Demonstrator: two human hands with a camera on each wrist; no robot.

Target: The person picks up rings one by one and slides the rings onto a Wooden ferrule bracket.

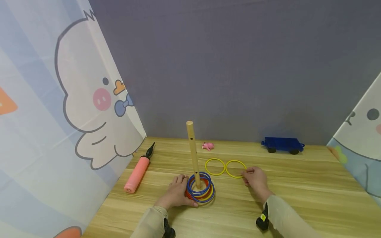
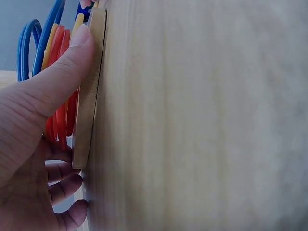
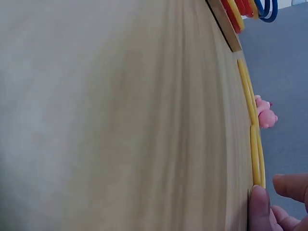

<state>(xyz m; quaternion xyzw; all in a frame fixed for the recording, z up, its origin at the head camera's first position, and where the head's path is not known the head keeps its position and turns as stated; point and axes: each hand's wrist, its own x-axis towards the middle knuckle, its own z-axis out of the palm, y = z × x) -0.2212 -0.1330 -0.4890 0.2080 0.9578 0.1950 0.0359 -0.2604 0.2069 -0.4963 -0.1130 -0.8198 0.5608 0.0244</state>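
Note:
A ring toss stand has a wooden peg (image 1: 193, 148) rising from a round base (image 2: 90, 96). Blue, red and yellow rings (image 1: 209, 197) are stacked around the peg. My left hand (image 1: 176, 194) grips the base from the left, thumb along its near edge and fingers curled round the far side. Two yellow rings lie flat side by side on the table, a left one (image 1: 206, 166) and a right one (image 1: 230, 175). At the right ring's outer edge is my right hand (image 1: 256, 180), its thumb (image 3: 260, 204) right at the rim and the index finger raised apart from it.
On the wooden table (image 1: 226, 218), a pink hand pump (image 1: 138, 173) with a black nozzle lies at the left. A small pink toy animal (image 1: 208, 146) sits behind the yellow rings. The blue toy wagon (image 1: 282, 144) stands at the back right, near the grey backdrop.

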